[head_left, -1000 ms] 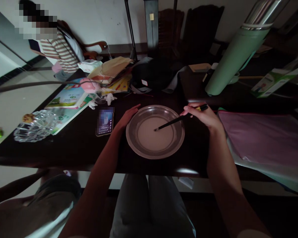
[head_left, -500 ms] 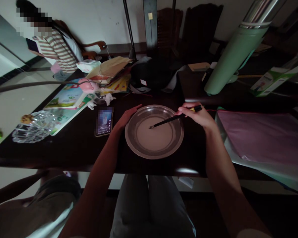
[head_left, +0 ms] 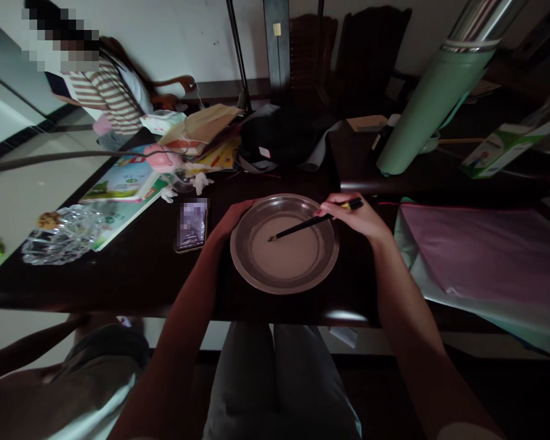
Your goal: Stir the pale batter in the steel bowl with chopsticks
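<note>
The right hand (head_left: 355,215), pinching a dark stick (head_left: 302,226), has slid leftward at the dish (head_left: 282,288), carrying the tip from the middle of the pale contents (head_left: 284,256) to left of it. The dish hasn't budged on the tabletop (head_left: 151,263); the left hand (head_left: 235,217), laid open along its rim, seems to steady it. In this gloom I can't tell whether the tip touches.

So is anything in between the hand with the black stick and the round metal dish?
No, nothing visible stands between the right hand and the metal dish. The black stick it holds reaches out over the dish. The left hand is at the opposite side, clear of the stick.
</note>
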`<state>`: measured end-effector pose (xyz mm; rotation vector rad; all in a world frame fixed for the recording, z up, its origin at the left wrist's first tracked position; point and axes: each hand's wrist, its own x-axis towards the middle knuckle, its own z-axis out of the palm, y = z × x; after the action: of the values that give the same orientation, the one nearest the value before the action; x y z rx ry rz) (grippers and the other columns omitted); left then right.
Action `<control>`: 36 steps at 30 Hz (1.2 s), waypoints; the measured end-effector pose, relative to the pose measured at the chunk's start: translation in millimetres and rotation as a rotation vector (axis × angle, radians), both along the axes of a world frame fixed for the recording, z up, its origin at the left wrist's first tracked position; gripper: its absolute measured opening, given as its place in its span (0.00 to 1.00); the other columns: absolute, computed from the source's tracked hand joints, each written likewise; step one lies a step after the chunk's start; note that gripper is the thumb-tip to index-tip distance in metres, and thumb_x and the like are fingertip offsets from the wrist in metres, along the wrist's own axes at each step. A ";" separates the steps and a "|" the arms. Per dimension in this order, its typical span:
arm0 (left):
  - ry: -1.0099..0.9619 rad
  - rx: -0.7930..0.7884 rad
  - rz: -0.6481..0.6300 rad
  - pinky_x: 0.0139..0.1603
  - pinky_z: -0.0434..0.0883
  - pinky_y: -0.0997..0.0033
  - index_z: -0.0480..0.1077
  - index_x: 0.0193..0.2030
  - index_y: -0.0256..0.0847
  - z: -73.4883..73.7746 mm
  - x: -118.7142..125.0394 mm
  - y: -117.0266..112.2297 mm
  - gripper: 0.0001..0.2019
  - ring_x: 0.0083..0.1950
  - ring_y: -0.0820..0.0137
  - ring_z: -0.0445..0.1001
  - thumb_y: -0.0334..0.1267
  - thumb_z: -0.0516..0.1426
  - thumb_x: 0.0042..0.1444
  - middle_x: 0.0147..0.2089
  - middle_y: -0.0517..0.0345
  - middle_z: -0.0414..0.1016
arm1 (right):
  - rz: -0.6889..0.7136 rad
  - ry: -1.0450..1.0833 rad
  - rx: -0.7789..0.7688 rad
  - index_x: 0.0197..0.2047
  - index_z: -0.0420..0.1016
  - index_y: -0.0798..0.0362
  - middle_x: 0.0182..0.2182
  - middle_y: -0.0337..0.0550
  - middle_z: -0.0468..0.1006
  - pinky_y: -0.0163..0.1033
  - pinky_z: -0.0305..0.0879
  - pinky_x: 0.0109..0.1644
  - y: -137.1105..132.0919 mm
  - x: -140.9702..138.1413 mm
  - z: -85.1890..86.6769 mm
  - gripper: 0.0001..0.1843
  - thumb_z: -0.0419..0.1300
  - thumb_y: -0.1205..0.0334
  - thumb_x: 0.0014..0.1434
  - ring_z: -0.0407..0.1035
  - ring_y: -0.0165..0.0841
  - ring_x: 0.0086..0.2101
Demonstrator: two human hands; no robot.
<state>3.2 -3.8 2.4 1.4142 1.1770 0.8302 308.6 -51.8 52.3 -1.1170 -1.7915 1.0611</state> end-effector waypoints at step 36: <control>-0.043 -0.035 -0.004 0.63 0.67 0.56 0.73 0.60 0.38 5.4 3.2 -3.9 0.28 0.61 0.52 0.71 0.51 0.54 0.57 0.58 0.54 0.77 | -0.062 0.009 -0.016 0.29 0.82 0.50 0.31 0.42 0.84 0.38 0.65 0.37 -0.9 6.8 1.2 0.19 0.62 0.44 0.58 0.75 0.35 0.34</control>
<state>6.4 -7.6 7.8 1.3633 1.1509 0.8294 315.4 -52.7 53.5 -1.1680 -1.7331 1.0438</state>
